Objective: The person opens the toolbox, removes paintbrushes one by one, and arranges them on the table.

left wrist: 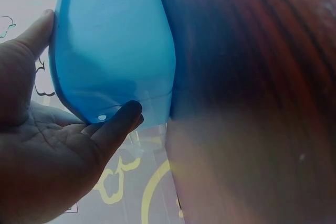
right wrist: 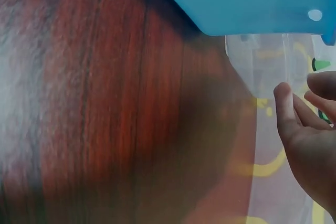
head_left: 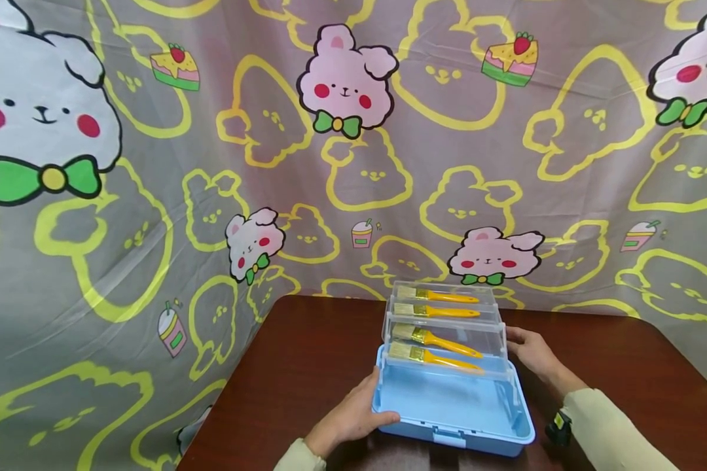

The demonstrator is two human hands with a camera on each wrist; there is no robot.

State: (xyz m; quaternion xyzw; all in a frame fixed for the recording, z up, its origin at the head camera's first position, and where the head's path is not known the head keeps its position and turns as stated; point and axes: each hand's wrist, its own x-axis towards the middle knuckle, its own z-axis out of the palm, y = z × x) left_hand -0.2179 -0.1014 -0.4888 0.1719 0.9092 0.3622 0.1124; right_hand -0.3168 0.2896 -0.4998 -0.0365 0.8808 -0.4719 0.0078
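A light blue toolbox (head_left: 448, 396) stands on the table, its base bare inside and a latch (head_left: 450, 437) on its front. Above its back, clear trays (head_left: 465, 337) are raised, holding several paintbrushes (head_left: 452, 345) with yellow handles and pale bristles. My left hand (head_left: 353, 409) holds the box's left side, thumb at the front corner. In the left wrist view, that hand's fingers (left wrist: 128, 111) lie against the blue side wall. My right hand (head_left: 536, 353) is at the right edge of the clear trays. In the right wrist view, its fingertips (right wrist: 283, 90) overlap the clear plastic.
The dark red-brown wooden table (head_left: 306, 347) extends on both sides of the box. A patterned curtain (head_left: 306, 157) with cartoon bunnies hangs behind and to the left. A dark band (head_left: 558, 428) is worn on the right wrist by the pale sleeve (head_left: 607, 422).
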